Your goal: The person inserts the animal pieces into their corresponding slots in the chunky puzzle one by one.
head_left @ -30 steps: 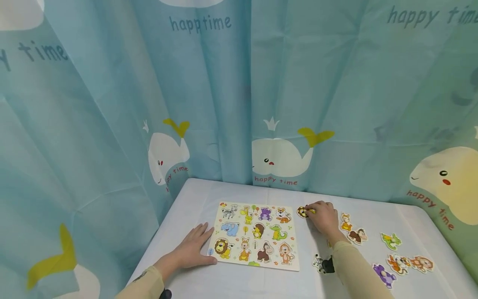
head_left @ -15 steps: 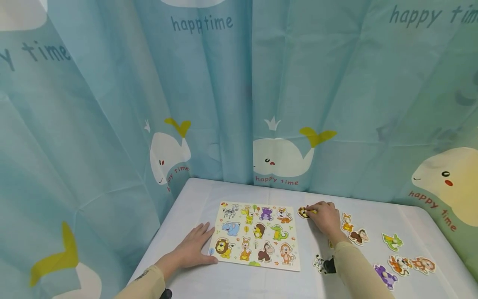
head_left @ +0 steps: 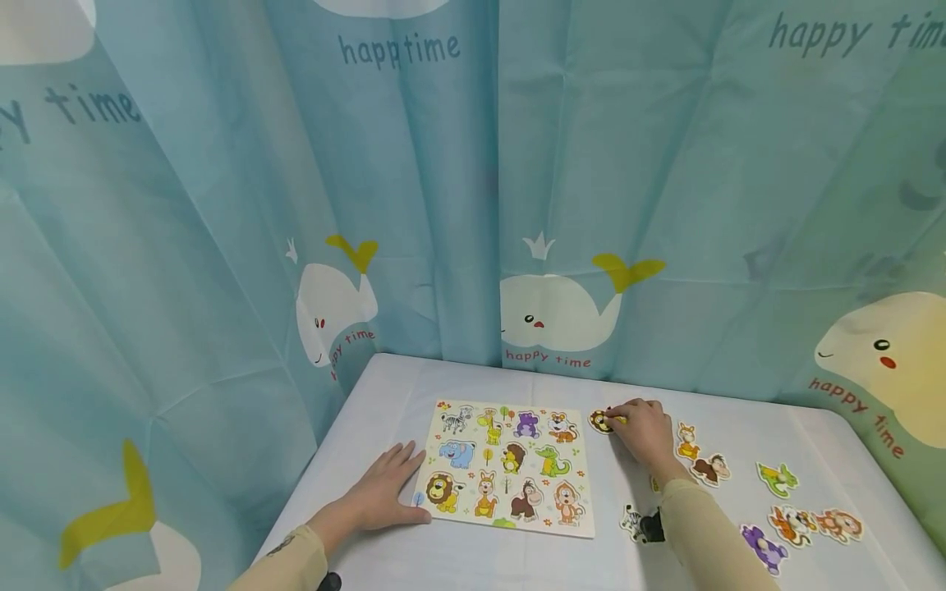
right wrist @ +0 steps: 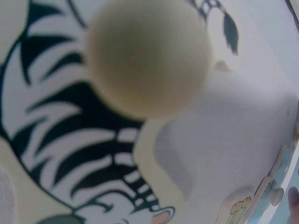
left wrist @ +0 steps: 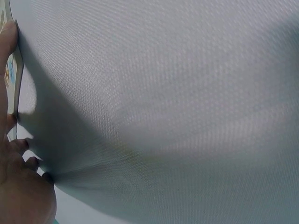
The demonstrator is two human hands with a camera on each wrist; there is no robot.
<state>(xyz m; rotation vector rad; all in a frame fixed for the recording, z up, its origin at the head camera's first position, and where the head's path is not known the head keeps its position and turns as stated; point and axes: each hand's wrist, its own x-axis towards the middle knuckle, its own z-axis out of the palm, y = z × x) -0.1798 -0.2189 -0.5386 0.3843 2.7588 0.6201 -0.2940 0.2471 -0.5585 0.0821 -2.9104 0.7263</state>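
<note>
My left hand (head_left: pixel 380 490) lies with straight, spread fingers along the left edge of the animal puzzle board (head_left: pixel 497 464). In the left wrist view its fingertips touch the board's edge. To the right of the board, my right hand (head_left: pixel 645 431) pinches a lion puzzle piece (head_left: pixel 599 421) at the table surface; the hand covers part of the piece. Below the right wrist lies a zebra puzzle piece (head_left: pixel 631 519), whose round knob (right wrist: pixel 149 56) looms large in the right wrist view. A partly blue, knobbed piece (right wrist: pixel 266 200) shows beside a fingertip there.
Right of the hand lie kangaroo (head_left: pixel 686 440), brown horse-like (head_left: pixel 709 469), crocodile (head_left: pixel 776 478), tiger (head_left: pixel 789 524), monkey (head_left: pixel 838 524) and purple hippo (head_left: pixel 764 548) pieces. A whale-print curtain (head_left: pixel 443 205) hangs behind the white table (head_left: pixel 517 566).
</note>
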